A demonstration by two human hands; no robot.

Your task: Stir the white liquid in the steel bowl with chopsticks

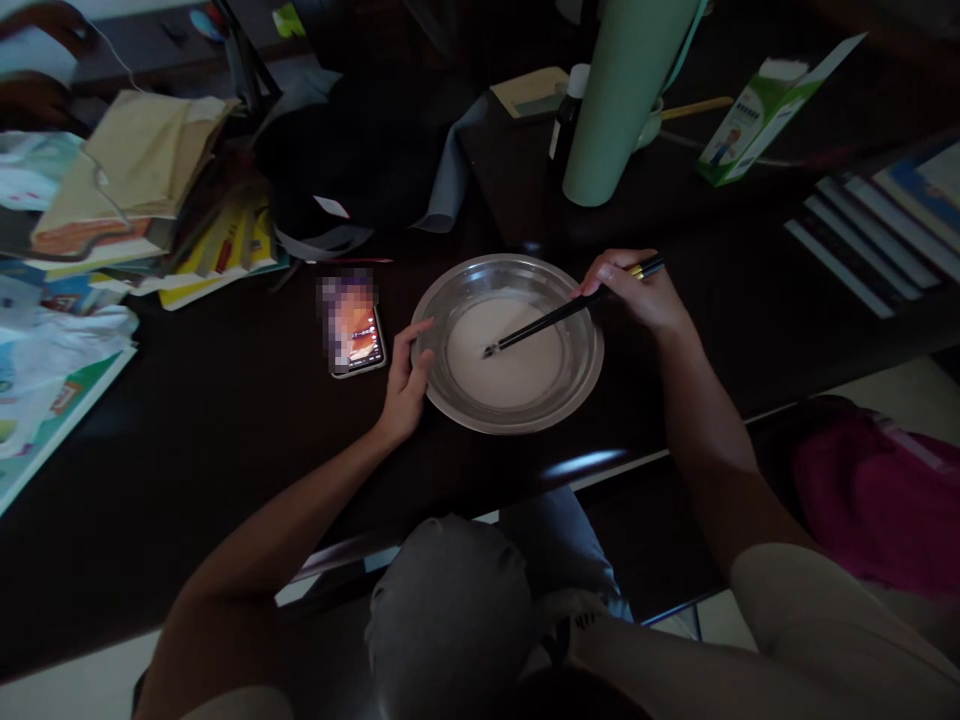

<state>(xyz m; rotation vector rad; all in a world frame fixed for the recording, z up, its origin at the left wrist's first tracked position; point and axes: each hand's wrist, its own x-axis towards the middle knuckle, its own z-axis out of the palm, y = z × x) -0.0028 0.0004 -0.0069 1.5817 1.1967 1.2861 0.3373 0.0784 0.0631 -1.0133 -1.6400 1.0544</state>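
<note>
A round metal basin (pixel 508 424) stands on the dark table, with a whitish, smooth mixture (pixel 517 375) covering its bottom. My right hand (pixel 634 290) is closed around the upper part of black chopsticks (pixel 551 318) with gold bands. They slant down to the left over the basin, and their tips touch the mixture near its middle. My left hand (pixel 409 380) rests at the basin's left rim, thumb and fingers gripping its edge. Left of that hand lies a phone (pixel 360 325) with its screen lit and partly blurred out.
Piled books and papers (pixel 142 170) fill the left side, and a black bag (pixel 360 160) lies behind the phone. Beyond the basin stand a green tumbler (pixel 626 100), a dark bottle (pixel 564 130) and a green-white box (pixel 746 125). Stacked books (pixel 862 245) lie at the right.
</note>
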